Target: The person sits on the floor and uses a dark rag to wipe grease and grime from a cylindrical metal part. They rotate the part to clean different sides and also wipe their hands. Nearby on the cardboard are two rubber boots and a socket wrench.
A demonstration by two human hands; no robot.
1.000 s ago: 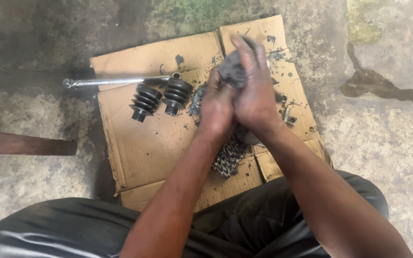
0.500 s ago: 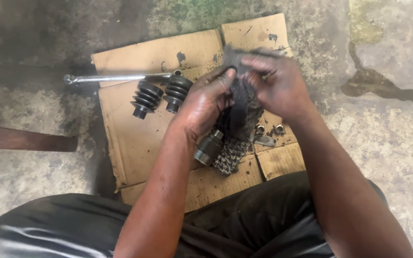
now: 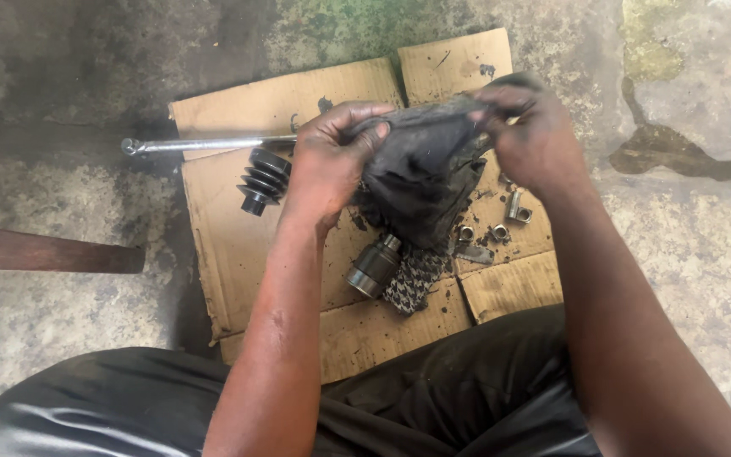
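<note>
Both hands grip a greasy black crumpled rag (image 3: 420,173), held up over a flattened piece of brown cardboard (image 3: 230,220) on the concrete floor. The left hand (image 3: 327,161) has its fingers curled tight over the rag's left edge; the right hand (image 3: 535,135) pinches its upper right corner. Below the rag a grey metal cylinder (image 3: 374,267) rests against a black-and-white patterned cloth (image 3: 414,283). Small metal fittings (image 3: 513,207) lie just right. A ribbed black rubber boot (image 3: 262,179) and a long steel rod (image 3: 205,145) sit to the left.
</note>
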